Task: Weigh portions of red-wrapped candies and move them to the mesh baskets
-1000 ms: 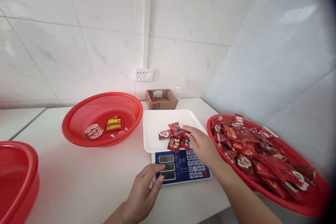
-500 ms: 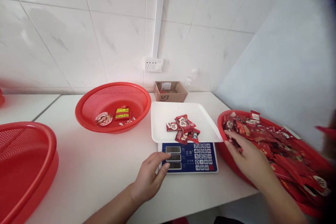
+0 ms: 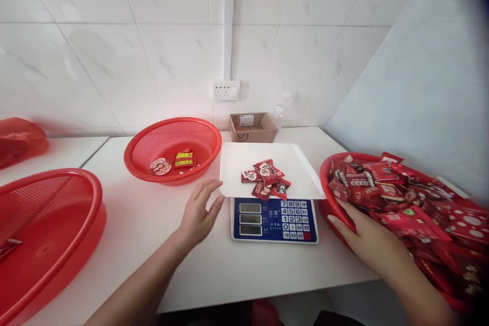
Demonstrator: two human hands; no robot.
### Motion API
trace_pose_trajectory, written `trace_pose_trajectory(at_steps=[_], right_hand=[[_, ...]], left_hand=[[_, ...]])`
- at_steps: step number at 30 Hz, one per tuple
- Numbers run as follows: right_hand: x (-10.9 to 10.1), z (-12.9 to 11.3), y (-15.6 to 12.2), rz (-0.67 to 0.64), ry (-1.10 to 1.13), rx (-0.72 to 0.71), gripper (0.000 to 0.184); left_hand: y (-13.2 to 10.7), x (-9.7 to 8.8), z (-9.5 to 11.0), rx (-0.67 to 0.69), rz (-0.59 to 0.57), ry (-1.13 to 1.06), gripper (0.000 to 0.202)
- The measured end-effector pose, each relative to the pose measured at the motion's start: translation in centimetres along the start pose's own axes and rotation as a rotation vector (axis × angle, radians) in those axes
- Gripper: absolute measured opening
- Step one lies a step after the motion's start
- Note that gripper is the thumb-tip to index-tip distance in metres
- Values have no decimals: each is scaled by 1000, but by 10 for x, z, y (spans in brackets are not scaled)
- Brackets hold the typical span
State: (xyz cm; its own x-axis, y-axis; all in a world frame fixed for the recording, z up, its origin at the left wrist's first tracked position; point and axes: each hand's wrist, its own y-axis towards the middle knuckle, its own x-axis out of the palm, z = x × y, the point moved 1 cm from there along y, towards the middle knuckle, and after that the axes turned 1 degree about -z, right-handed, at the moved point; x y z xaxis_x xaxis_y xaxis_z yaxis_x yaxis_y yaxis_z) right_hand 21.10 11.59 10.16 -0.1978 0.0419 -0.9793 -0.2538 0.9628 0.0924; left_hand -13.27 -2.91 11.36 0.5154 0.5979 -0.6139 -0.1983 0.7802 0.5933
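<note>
A white weighing tray (image 3: 229, 163) tops a digital scale (image 3: 275, 220) with a blue keypad panel. Several small red candy packets (image 3: 267, 177) lie in a loose pile on the tray. My left hand (image 3: 200, 211) is beside the tray's left edge, fingers stretched out and thumb apart, holding nothing. On the right, my right hand (image 3: 362, 239) has its fingers and thumb on either side of the rim of a red basket (image 3: 324, 178). Heaped red candy packets (image 3: 405, 204) fill that basket. Part of my right hand's fingers is hidden.
A red mesh basket (image 3: 132, 160) at the back left holds a yellow-labelled packet (image 3: 184, 159) and a round patterned item (image 3: 160, 166). Another red basket (image 3: 95, 198) stands front left. An open cardboard box (image 3: 254, 136) and a clear bottle (image 3: 278, 112) are by the wall.
My left hand has moved left, from the scale's display to beside the tray. My right hand stays at the right basket's rim. The view has shifted slightly.
</note>
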Motion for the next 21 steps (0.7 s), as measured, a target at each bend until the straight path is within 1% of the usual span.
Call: trace_pose_trajectory(at_steps=[2,4,5,7,9,10,13,16,17,18,21], right_hand=[[0,1,-1,-40,25,13,61],[0,1,-1,-22,43,-6,60],[0,1,-2,-12,50,-14,60],[1,1,-2,-9,69,-18,60],[1,2,-3,-24,87,-11,61],[1,2,-3,-33,93,-6,61],[0,2,-4,-43,114,-2,62],[-1,2,-4,-38,137,-9,62],[-2,2,-4,-35,142,-9,61],[-2,1,-4,-30,145,-10,61],[-2,0,-4,-12,158,-26,61]], left_hand=[[14,-11,-11,11,-36,173,32],[26,-24,-22,-36,-97,336,38],[31,-30,-26,-89,-146,394,41],[36,-44,-30,-240,-258,455,45],[36,-58,-31,-394,-346,483,49],[35,-65,-31,-457,-367,498,50],[25,-88,-37,-586,-386,568,55],[11,-112,-51,-712,-434,639,58],[7,-120,-55,-728,-449,672,58],[2,-129,-59,-714,-458,722,57],[-10,-156,-68,-562,-430,985,58]])
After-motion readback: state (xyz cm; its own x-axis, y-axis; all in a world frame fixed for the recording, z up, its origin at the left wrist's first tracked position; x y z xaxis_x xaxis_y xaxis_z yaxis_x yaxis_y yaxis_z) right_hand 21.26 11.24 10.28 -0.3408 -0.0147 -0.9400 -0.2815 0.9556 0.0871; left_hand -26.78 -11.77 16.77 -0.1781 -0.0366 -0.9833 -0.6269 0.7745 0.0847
